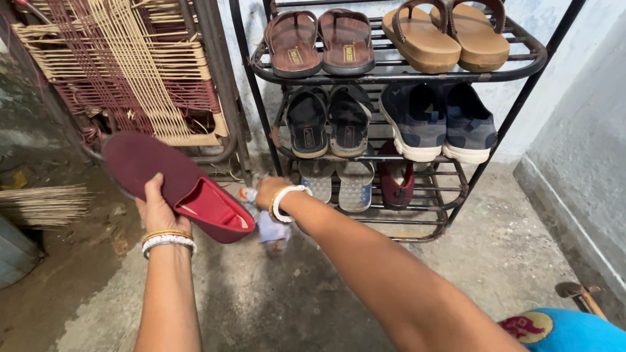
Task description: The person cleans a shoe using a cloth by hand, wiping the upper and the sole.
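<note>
My left hand (156,207) holds a maroon slip-on shoe (173,182) by its side, sole turned up and to the left. My right hand (268,194) is closed around a pale cloth (270,229) that hangs down below the wrist, just right of the shoe's open heel. Both wrists wear bangles. A second maroon shoe (396,181) sits on the lowest shelf of the black metal shoe rack (456,195) behind my hands.
The rack holds brown sandals (319,40) and tan sandals (450,32) on top, black sandals (329,120) and dark canvas shoes (437,120) in the middle, pale sandals (339,182) below. A woven folding cot (130,65) leans left. A broom (42,203) lies left. Concrete floor.
</note>
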